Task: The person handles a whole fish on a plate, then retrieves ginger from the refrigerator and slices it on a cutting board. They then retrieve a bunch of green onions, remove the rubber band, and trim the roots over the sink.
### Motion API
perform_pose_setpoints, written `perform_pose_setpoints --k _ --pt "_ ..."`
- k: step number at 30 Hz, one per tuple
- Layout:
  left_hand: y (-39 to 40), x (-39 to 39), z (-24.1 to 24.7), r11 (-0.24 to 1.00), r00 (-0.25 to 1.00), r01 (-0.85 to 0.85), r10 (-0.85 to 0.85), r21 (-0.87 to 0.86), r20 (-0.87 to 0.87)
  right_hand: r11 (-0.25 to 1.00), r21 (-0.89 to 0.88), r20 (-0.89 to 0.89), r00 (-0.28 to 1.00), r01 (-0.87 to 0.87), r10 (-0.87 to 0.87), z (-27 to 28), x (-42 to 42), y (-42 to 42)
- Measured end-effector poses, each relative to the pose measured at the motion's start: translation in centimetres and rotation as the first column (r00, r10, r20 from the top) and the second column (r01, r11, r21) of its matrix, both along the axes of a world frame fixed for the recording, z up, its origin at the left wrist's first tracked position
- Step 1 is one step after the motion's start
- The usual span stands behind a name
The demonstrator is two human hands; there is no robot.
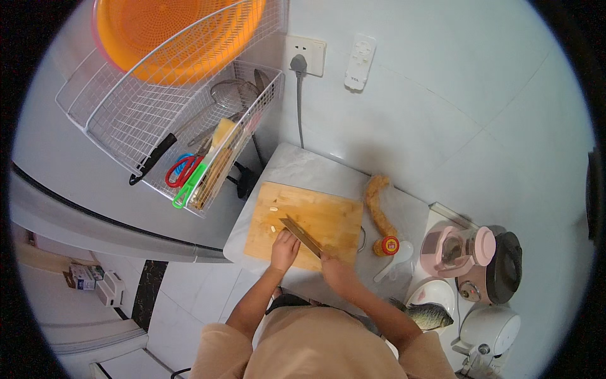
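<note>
A wooden cutting board (326, 206) lies on the marble-patterned counter before me. My right hand (337, 272) grips the handle of a kitchen knife (303, 237), its broad blade slanting across the board towards the upper left. Close against the blade, my left hand (285, 248) rests on the board with its fingers bent. Whatever may be under those fingertips is hidden. Two small pale pieces, perhaps peeled garlic cloves, lie on the board: one piece (273, 229) just above my left fingers, the other piece (273, 209) farther up.
Right of the board are a bagged, long brown food item (378, 203), a red-lidded jar (387, 246) and a white spoon (395, 260). A whole fish (428, 316) lies across a white bowl (442, 289), near a pink appliance (440, 251). A wire rack (142, 113) with utensils hangs upper left.
</note>
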State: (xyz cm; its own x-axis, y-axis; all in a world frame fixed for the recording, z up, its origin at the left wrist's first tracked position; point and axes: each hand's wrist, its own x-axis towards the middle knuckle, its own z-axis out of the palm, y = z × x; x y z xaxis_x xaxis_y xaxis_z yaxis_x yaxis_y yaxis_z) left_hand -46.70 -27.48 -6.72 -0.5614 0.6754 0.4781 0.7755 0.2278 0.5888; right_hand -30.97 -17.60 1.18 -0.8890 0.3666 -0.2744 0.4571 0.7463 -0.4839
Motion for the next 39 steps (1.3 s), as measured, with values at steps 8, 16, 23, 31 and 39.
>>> perform_pose_setpoints --k 8,16,23,31,39 --pt "-0.1 -0.2 -0.2 1.0 0.999 -0.008 0.009 -0.031 0.035 0.993 0.099 -0.083 0.994 -0.058 0.067 -1.4 0.1 2.0" --pt "-0.2 -0.3 -0.7 1.0 1.0 0.018 -0.017 -0.02 0.015 0.995 0.068 0.025 0.998 -0.066 0.064 -0.3 0.3 0.6" --pt "0.0 -0.1 0.6 1.0 0.998 0.023 -0.023 0.004 0.062 0.999 0.038 -0.041 0.999 -0.015 0.016 -3.5 -1.3 2.3" --pt "-0.2 0.0 -0.3 1.0 0.999 0.0 -0.001 0.027 0.032 0.997 0.019 0.077 0.994 -0.073 0.072 0.9 1.0 1.2" --pt "-0.2 -0.3 -0.6 1.0 0.999 0.02 -0.02 0.004 0.034 1.0 0.01 0.018 1.0 0.003 -0.003 -1.5 -1.8 1.7"
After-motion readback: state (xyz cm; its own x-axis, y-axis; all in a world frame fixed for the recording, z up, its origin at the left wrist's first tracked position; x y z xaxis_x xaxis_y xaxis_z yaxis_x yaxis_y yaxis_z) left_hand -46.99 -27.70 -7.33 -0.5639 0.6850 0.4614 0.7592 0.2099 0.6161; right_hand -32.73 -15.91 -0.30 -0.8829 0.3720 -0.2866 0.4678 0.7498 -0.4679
